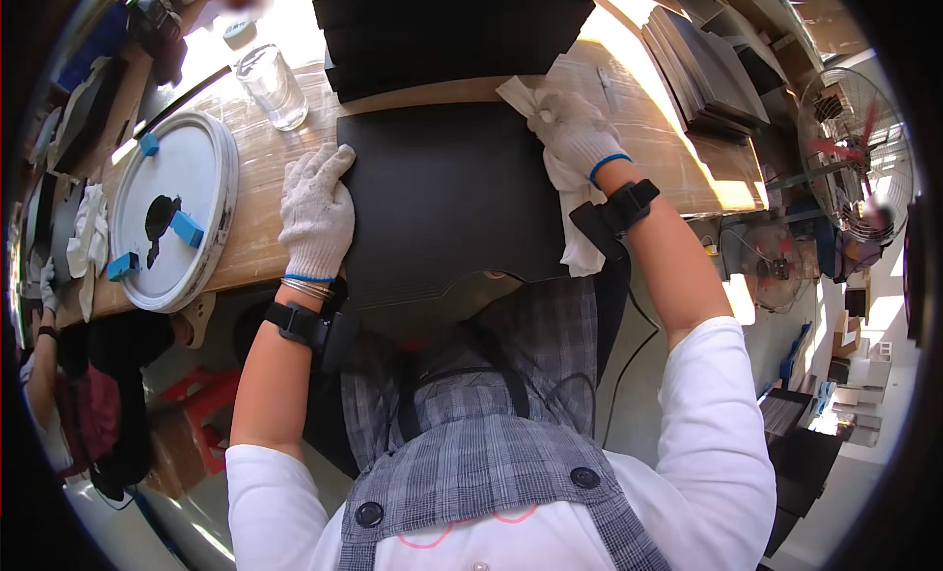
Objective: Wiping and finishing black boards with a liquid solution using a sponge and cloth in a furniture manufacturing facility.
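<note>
In the head view, the left hand (316, 210), in a white knit glove, lies flat and spread on the left edge of a black panel (447, 203), pinning it down without gripping anything. The right hand (573, 131), gloved the same way, is closed around a white cloth (575, 203) at the panel's upper right corner; the cloth's loose end hangs down along the panel's right edge. Each wrist wears a black strap with a small black unit.

The panel lies on the wooden workbench (257, 232) right in front of the person, with its near edge overhanging the bench toward the checked apron.

As to progress, the wiping looks to be under way rather than finished: the cloth sits at one far corner, and the broad middle and near part of the panel have no cloth on them. Whether those parts are already clean I cannot tell, since the surface is uniformly dark.

Counted: one panel under the hands; one cloth in use; two gloved hands. Behind it stands one stack of black panels (452, 31), its number not countable, and a second stack of dark sheets (707, 70) to the right. One clear glass (272, 85) stands on the bench. One round white lid (177, 208) carries three blue blocks. One fan (853, 144) stands at the right.
</note>
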`<state>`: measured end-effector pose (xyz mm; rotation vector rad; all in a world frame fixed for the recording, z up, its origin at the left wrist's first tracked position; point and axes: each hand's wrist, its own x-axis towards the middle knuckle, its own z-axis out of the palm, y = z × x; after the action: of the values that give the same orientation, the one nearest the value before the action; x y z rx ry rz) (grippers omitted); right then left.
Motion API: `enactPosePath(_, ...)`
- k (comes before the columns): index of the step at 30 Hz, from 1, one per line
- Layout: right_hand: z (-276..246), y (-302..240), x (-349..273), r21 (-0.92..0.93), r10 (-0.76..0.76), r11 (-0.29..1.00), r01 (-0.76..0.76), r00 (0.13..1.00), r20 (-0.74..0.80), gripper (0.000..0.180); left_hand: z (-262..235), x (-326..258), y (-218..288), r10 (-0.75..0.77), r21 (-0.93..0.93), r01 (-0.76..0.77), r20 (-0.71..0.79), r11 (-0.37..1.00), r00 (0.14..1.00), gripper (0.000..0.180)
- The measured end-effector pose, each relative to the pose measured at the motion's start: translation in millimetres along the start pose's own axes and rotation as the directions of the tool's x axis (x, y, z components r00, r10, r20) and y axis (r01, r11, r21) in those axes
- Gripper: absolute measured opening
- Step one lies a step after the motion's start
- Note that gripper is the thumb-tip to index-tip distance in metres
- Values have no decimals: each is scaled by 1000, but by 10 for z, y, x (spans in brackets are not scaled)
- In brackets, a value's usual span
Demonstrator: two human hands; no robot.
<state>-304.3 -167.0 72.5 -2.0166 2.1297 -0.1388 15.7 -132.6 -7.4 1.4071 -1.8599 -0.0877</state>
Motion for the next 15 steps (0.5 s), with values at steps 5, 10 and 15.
enactPosePath(5, 25, -132, -83, -102, -122, 987, 123, 992, 19, 26, -3, 3, 2, 4, 32, -4, 7, 999, 1000, 35)
enactPosePath(10, -32, -518, -775, 43, -296, 954, 296, 909, 293, 34, -11, -13, -42, -19, 18, 18, 19, 1000, 1000, 33)
enactPosePath(15, -377, 767, -838, -360, 297, 921, -151, 868, 397, 30, 4, 21, 12, 27, 34, -26, -28, 999, 999, 35)
